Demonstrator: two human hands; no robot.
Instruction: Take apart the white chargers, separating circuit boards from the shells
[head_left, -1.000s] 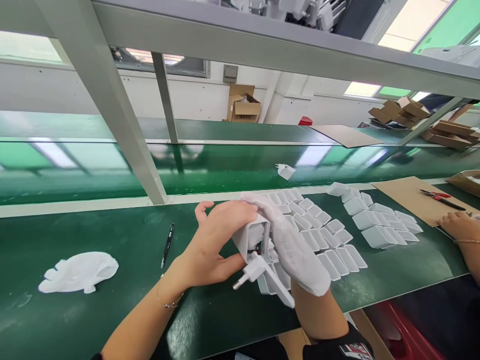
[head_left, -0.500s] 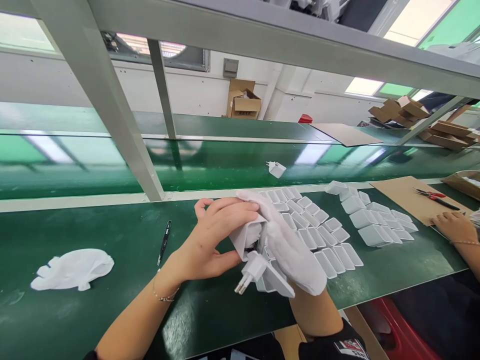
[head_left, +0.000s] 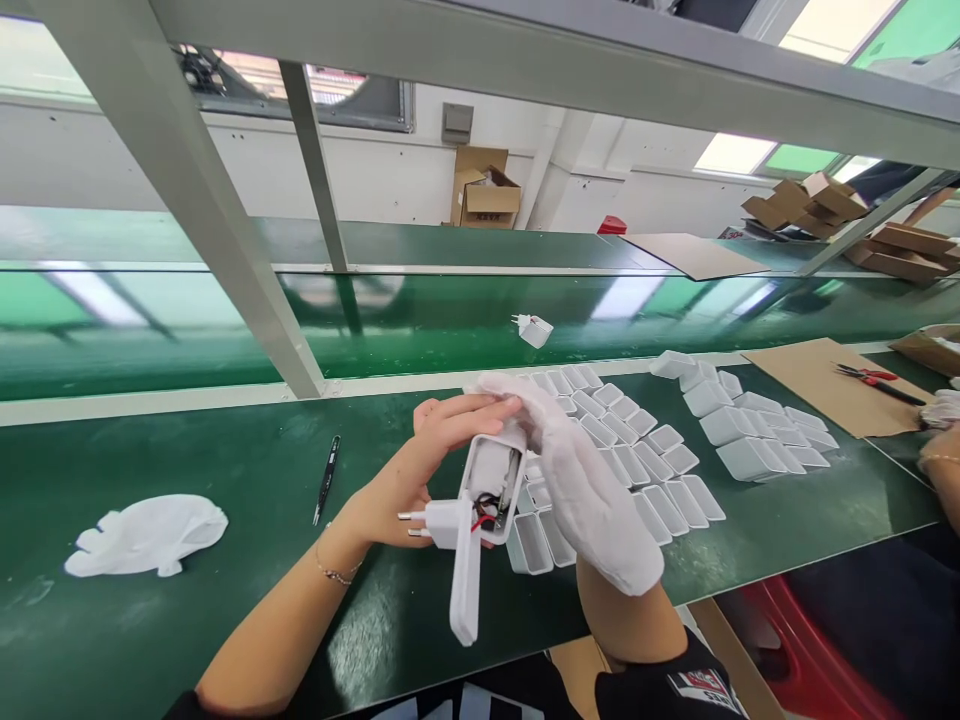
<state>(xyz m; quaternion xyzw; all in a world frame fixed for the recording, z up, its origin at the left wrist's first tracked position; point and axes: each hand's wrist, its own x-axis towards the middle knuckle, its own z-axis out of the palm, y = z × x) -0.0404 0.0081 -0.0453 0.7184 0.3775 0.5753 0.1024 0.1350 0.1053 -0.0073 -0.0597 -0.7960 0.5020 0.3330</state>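
Observation:
My bare left hand (head_left: 409,465) grips a white charger housing (head_left: 491,480) held open side up, with red and black wires showing inside. A plug cover with two pins (head_left: 450,545) hangs from it toward me on those wires. My right hand (head_left: 581,480), in a white glove, closes on the housing's far right side, fingertips meeting my left fingers at its top. Under and behind my hands lie rows of empty white housing shells (head_left: 630,460) on the green table (head_left: 225,600).
Black tweezers (head_left: 326,480) and a loose white glove (head_left: 146,535) lie to the left. One finished charger (head_left: 532,330) sits on the conveyor belt behind. A second group of shells (head_left: 757,440), a cardboard sheet with red-handled cutters (head_left: 870,378) and another person's hand (head_left: 941,430) are at the right.
I have turned the housing so its open side faces up and the wires show. The plug cover swung from pointing right to hanging down at the left.

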